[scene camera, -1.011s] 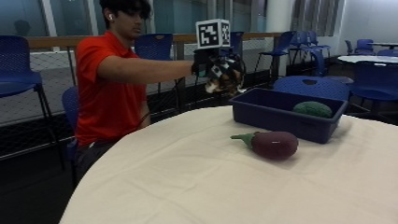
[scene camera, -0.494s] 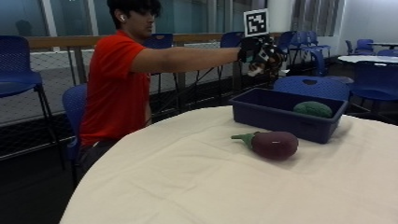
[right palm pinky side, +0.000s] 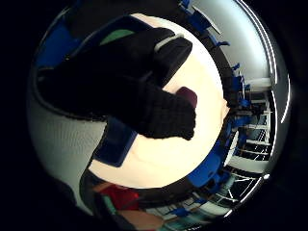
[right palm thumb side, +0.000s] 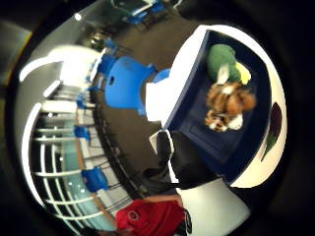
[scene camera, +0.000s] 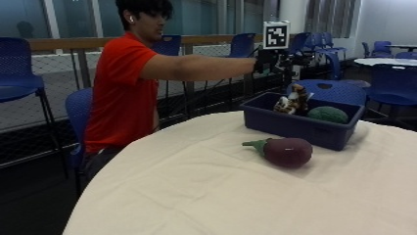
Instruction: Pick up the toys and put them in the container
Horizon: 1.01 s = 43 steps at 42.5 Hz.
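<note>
the surface (scene camera: 196,196) was a round table under a pale cloth, its far and right parts cut off in the outside view. the container (scene camera: 301,128), a dark blue bin, sat near the surface's far edge; its near wall hid the lower part of everything inside. the eggplant toy (scene camera: 283,151) lay on the cloth just in front of the container, apart from it, long axis running roughly along the container's near wall, green stem end pointing toward the person, purple bulb end away. the green toy (scene camera: 328,114) sat in the container at the end away from the person, only its rounded top showing. the tiger toy (scene camera: 293,99), orange and striped, was in the container beside the green one, nearer the person; from the thumb side palm view it lay on the bin floor, pose hard to read. the hand (scene camera: 277,58) was held out above the container, holding nothing; in the little finger side palm view its gloved fingers (right palm pinky side: 163,113) looked relaxed and released, blocking most of the bin.
</note>
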Motion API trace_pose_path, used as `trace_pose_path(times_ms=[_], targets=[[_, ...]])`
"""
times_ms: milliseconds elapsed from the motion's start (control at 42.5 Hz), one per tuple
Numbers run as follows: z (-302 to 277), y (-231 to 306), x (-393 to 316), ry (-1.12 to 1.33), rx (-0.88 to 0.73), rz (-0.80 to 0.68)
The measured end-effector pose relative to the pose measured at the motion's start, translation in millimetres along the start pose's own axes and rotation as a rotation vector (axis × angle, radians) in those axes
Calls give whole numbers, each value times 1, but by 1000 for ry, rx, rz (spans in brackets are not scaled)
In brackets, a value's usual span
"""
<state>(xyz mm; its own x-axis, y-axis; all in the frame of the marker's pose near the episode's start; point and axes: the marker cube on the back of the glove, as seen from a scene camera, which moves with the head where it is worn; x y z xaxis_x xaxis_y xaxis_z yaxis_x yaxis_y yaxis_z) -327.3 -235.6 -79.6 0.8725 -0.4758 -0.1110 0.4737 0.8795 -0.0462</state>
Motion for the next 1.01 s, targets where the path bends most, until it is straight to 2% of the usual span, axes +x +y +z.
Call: trace_pose_path(times_ms=[188,306,400,447,705,1011], targets=[[8,5,43,-44,60,143],[21,16,87,8,71,90],[29,15,103,-44,84,235],[32,16,110,-56,84,255],[68,19,187,-34,46,407],[125,10,229,-12,-71,496]])
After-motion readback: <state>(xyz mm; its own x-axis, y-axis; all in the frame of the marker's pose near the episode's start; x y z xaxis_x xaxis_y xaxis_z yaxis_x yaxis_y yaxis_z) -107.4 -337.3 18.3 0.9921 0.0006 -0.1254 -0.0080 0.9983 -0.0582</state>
